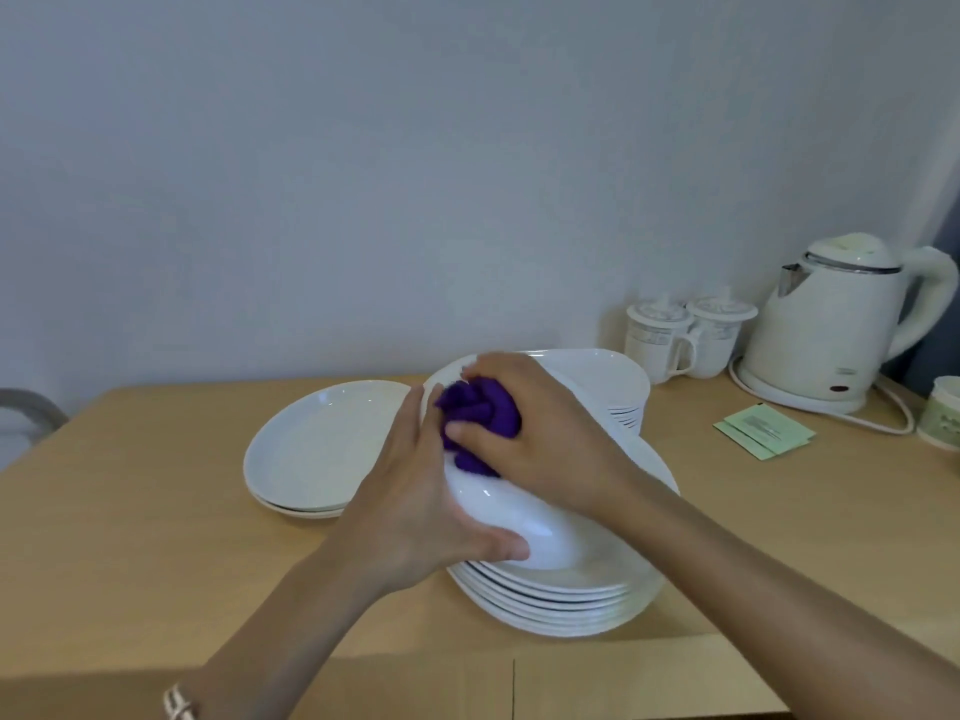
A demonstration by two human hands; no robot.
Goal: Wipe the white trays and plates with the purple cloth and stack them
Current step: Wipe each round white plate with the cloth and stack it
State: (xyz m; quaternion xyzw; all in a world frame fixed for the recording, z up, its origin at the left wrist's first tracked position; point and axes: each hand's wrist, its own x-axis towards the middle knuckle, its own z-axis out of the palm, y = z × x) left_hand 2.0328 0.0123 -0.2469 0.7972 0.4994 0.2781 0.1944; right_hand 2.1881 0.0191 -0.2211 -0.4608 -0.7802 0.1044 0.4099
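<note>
Spreading under everything you handle, the light wooden counter [130,511] reaches back to the pale wall. On its far right stands a cream electric kettle [826,330] on its base. Right in front of you sits a stack of round white plates [561,600], and to its left lies a low stack of white oval trays [311,449]. Another pile of white trays [613,376] rises just behind your hands.

Above the round stack you hold one white plate [519,517] tilted. Your left grip [410,501] is closed round its left edge, with the thumb lying over the near rim and the fingers along the far side. Your right grip [540,428] is curled round the bunched purple cloth [480,413] and presses it against the upper part of that plate.

Two white lidded mugs [685,335] stand just beside the kettle, and pale green sachets [763,431] lie near its cord.
</note>
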